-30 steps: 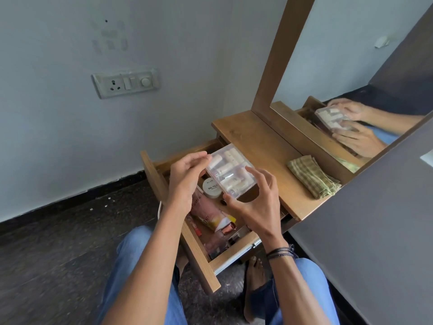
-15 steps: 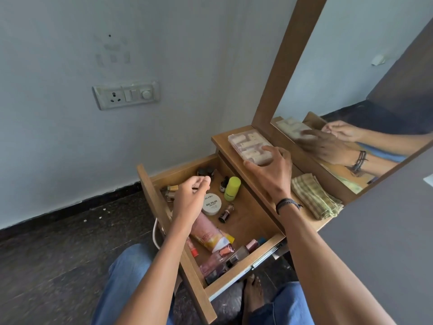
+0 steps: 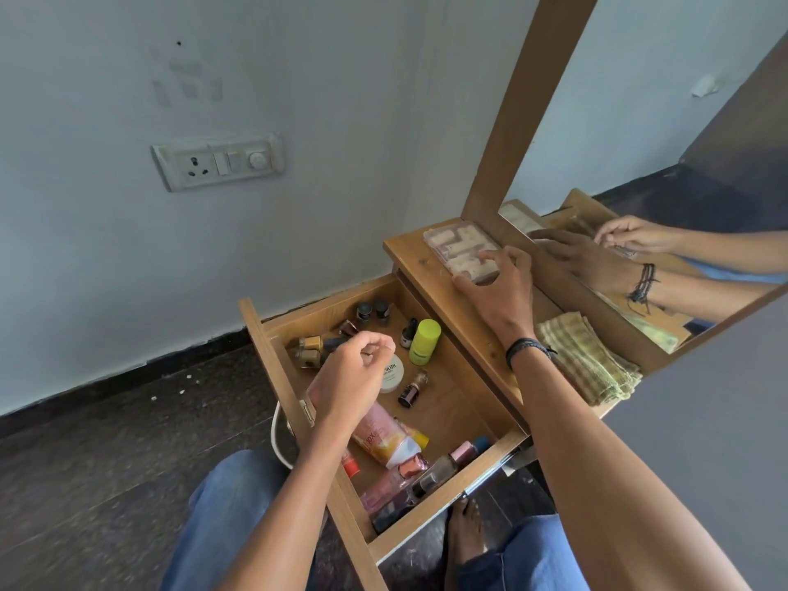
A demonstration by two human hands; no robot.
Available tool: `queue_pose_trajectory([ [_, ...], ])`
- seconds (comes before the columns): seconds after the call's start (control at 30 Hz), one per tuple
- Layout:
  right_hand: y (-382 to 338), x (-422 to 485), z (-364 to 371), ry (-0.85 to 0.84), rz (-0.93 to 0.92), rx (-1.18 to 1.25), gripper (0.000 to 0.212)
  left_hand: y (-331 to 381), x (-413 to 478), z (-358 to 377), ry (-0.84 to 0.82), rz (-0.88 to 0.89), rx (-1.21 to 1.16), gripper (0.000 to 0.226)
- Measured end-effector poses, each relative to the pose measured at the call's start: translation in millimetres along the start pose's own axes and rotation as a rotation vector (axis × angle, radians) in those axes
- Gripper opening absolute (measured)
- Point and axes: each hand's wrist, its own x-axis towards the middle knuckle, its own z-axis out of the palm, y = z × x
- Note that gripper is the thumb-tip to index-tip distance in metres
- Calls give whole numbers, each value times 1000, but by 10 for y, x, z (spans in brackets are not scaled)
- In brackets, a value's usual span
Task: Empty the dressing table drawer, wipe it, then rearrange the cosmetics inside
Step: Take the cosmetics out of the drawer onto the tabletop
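The wooden drawer (image 3: 426,534) stands pulled out and holds several cosmetics: a lime-green bottle (image 3: 424,341), a white round jar (image 3: 393,374), a pink tube (image 3: 383,437), small nail polish bottles (image 3: 309,349) and perfume bottles (image 3: 409,484) at the near end. A clear plastic case (image 3: 456,245) of small pale items lies on the dressing table top (image 3: 430,292). My right hand (image 3: 499,292) grips its near end, fingers arched over it. My left hand (image 3: 349,381) hovers over the drawer's left side, fingers loosely curled, holding nothing.
A folded green checked cloth (image 3: 588,360) lies on the table top to the right of my right wrist. The mirror (image 3: 639,121) rises behind the top. A wall socket plate (image 3: 217,162) is on the left wall. My knees and a bare foot are under the drawer.
Both hands lifted the clear case out of the drawer. The right hand carried it up onto the table top and slid it toward the mirror; the left hand let go and stayed over the drawer.
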Motion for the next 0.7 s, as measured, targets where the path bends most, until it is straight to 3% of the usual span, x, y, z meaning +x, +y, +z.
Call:
queue_pose_trajectory([
  [0.17, 1, 27, 23, 7, 1, -82, 61, 4, 13, 12, -16, -12, 29, 12],
  [0.7, -36, 39, 45, -35, -6, -188, 68, -16, 28, 30, -37, -54, 120, 15],
])
